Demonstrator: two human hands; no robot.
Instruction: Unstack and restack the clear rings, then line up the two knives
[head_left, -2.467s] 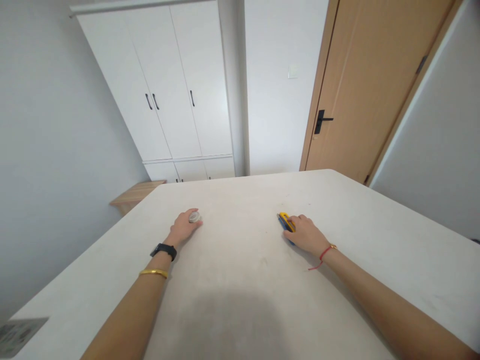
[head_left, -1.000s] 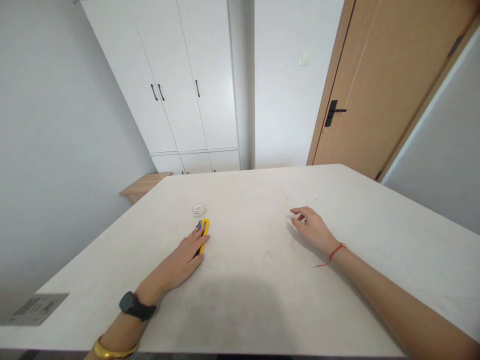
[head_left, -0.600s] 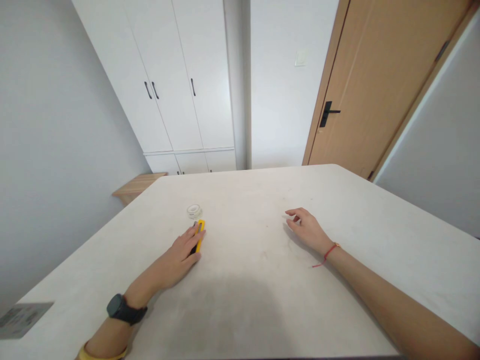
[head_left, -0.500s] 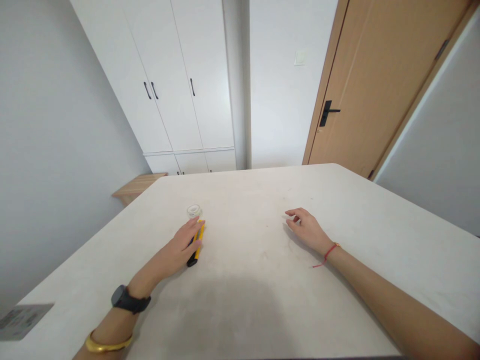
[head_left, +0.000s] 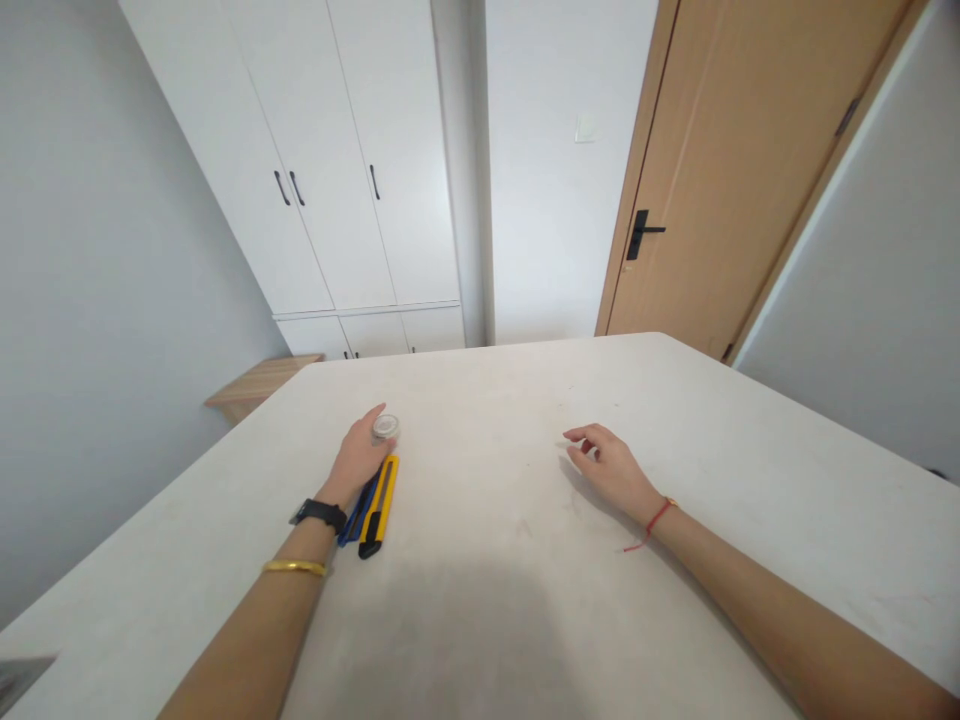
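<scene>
My left hand [head_left: 361, 455] is around a small roll of clear tape [head_left: 385, 427], thumb on the near side and fingers on the far side. Just below that hand, a yellow box cutter [head_left: 380, 508] with a black end lies on the white table. Beside it on the left is a blue box cutter [head_left: 361, 515], partly covered by my left hand and wrist. My right hand [head_left: 609, 468] rests near the table's middle right, fingers loosely curled and thumb apart from them, holding nothing.
The white table [head_left: 480, 400] reaches to its far edge before white cabinets [head_left: 360, 240]. A wooden surface [head_left: 259, 385] stands past the left edge. Behind on the right is a wooden door [head_left: 720, 190]. A grey label [head_left: 22, 680] shows at the lower left.
My left hand has gone from over the box cutters forward to the tape roll, uncovering more of both cutters. My right hand stays in place. The view has shifted slightly.
</scene>
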